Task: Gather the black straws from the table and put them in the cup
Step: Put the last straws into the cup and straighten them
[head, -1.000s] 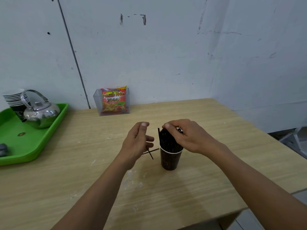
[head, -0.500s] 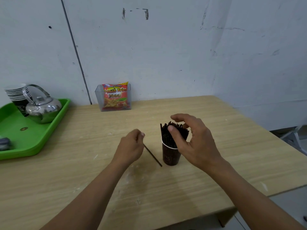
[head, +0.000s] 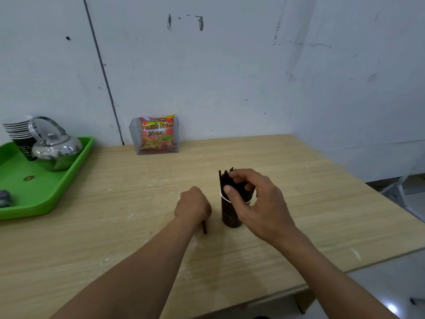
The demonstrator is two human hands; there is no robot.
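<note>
**One straw in the left, bundle in the right**

Your left grip point(head: 193, 203) is closed in a fist round a single straw point(head: 204, 228), whose end pokes out below it. It sits just left of the cup point(head: 227, 216) at mid-frame on the table point(head: 115, 226). Your right grip point(head: 259, 203) curls thumb and fingers round the straws point(head: 223, 180) standing in the cup.

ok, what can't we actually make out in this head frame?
All in the head view:
- Left hand grip: its fingers are hidden behind the back of the hand; only the lower end of the loose straw shows below it.
- Cup rim and part of the bundle of straws: covered by the right hand.
- Grey object on the green tray: cut off by the left edge.
- Small round thing on the tray: too small to identify.
</note>
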